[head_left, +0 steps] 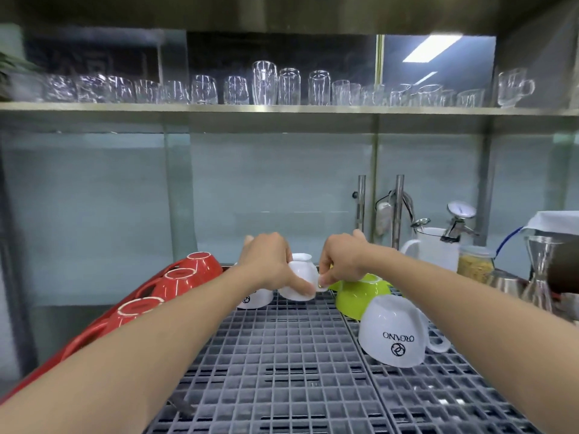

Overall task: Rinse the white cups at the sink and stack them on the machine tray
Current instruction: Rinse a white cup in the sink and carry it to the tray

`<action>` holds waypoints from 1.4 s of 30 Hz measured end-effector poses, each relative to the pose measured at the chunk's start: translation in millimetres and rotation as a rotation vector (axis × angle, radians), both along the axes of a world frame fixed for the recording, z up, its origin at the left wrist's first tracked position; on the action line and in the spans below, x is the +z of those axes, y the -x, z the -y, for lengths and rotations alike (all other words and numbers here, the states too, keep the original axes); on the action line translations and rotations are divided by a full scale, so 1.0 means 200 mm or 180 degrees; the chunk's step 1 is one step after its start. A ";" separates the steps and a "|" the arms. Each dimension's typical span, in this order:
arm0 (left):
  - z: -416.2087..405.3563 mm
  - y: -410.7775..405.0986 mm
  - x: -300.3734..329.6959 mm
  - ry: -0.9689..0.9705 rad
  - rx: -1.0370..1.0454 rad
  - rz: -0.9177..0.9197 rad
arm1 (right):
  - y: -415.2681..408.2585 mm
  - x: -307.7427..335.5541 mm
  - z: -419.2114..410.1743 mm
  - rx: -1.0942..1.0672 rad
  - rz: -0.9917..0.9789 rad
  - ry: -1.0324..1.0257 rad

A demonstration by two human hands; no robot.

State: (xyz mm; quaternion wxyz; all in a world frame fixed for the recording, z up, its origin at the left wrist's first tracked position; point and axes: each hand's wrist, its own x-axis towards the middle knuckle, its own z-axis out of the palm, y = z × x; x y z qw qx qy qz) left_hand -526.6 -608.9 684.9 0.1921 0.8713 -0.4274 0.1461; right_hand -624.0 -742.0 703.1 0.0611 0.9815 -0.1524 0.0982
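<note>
The grey grid tray (282,355) fills the lower middle of the view, its open mesh probably there so rinse water drains away from whatever stands on it. Along its edge at 9 o'clock lies a row of red cups (175,280), each tipped mouth-down and leaning on the next, a lie that sheds water. At 3 o'clock a large white cup (391,333) with a printed logo sits upside down on the mesh, handle to the right, and just behind it a green cup (360,296) is inverted too.

At 12 o'clock, at the far end of the tray, both hands meet over a small white cup (299,277), which is mouth-down like the rest. The left hand (269,264) grips its side, fingers curled over and thumb stretched along its lower wall. The right hand (341,264) pinches near its rim with fingertips, seemingly steadying or nudging it into line. Another logo-bearing white cup (253,297) sits touching it at 9 o'clock, partly hidden under the left wrist.

My reading is that this cup is being set down beside its neighbour; whether it rests on the mesh yet cannot be told.
</note>
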 end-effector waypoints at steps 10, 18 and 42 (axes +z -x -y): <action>0.03 0.00 -0.02 -0.0397 0.0035 0.0224 | -0.02 0.00 0.01 0.0008 -0.0325 0.0153; 0.06 0.00 -0.07 -0.0456 0.0133 0.0231 | -0.02 -0.02 0.01 -0.0016 -0.0494 0.0297; -0.39 0.07 0.01 0.0194 0.0600 0.1773 | 0.07 0.07 -0.19 0.0823 0.1216 0.0907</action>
